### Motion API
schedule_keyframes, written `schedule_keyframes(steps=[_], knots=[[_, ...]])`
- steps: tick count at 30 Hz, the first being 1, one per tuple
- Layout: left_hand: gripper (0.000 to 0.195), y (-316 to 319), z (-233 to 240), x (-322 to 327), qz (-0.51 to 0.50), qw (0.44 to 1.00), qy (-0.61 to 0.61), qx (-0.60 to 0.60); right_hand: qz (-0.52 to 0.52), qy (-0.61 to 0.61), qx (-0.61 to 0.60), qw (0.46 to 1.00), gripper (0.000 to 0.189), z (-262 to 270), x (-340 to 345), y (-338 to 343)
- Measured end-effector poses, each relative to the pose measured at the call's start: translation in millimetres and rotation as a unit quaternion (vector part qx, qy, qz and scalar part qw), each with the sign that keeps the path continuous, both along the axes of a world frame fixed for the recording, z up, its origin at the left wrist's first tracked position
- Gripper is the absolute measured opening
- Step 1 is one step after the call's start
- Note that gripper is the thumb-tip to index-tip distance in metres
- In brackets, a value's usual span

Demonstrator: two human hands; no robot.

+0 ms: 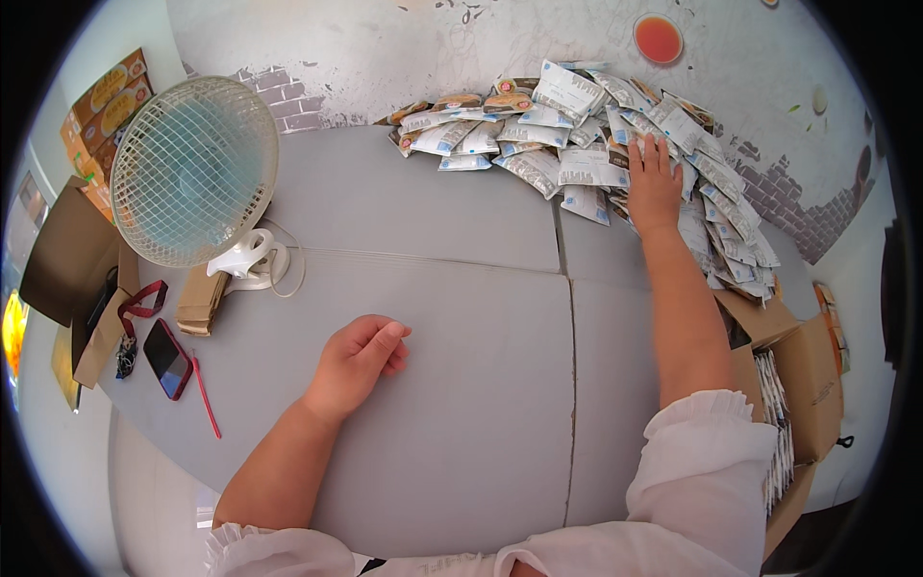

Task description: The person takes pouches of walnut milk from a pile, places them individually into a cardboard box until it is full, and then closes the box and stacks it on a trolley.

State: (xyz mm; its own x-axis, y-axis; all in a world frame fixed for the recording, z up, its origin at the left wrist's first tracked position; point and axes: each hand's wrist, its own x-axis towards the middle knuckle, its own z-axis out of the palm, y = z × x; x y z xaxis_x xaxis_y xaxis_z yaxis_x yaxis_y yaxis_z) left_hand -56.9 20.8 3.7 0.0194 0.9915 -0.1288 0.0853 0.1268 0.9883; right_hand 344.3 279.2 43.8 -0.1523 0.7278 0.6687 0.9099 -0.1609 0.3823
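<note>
My right hand (655, 193) reaches out to a heap of white printed sachets (532, 131) at the far side of the grey table (447, 447). Its palm faces down and its extended fingers touch the sachets, without a visible grip on any. What lies under the palm is hidden. The heap curves from the back middle round to the right. Some sachets show a brown printed side. Nearer to me, my left hand (360, 360) is loosely curled over the grey tabletop, thumb uppermost, with nothing visible in it.
A clip fan (195, 173) stands at left beside folded cardboard (202, 299). A phone (168, 359), a red lanyard (148, 299) and an open box (108, 324) are at the left edge. By my right arm, an open carton (811, 389) holds upright rows of sachets (777, 433).
</note>
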Motion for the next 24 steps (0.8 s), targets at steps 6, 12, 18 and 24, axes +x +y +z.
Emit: schedule_keyframes(steps=[6,12,18,24], knots=[[0.031,2.8,-1.0,1.2,-0.009,1.000,-0.006,0.000,0.049,-0.032,-0.023,0.998,0.054,8.7,16.0,-6.3],[0.029,2.9,1.0,-0.1,0.000,1.000,-0.008,0.001,0.079,-0.119,-0.053,0.988,0.037,39.5,10.2,-19.1],[0.029,6.4,-3.0,1.3,-0.001,1.000,-0.019,-0.002,0.159,-0.027,0.034,0.986,0.025,58.2,19.8,-12.4],[0.034,5.1,-1.3,3.3,0.013,1.000,-0.008,-0.004,0.299,0.332,0.122,0.887,0.026,86.0,-39.9,-48.7]])
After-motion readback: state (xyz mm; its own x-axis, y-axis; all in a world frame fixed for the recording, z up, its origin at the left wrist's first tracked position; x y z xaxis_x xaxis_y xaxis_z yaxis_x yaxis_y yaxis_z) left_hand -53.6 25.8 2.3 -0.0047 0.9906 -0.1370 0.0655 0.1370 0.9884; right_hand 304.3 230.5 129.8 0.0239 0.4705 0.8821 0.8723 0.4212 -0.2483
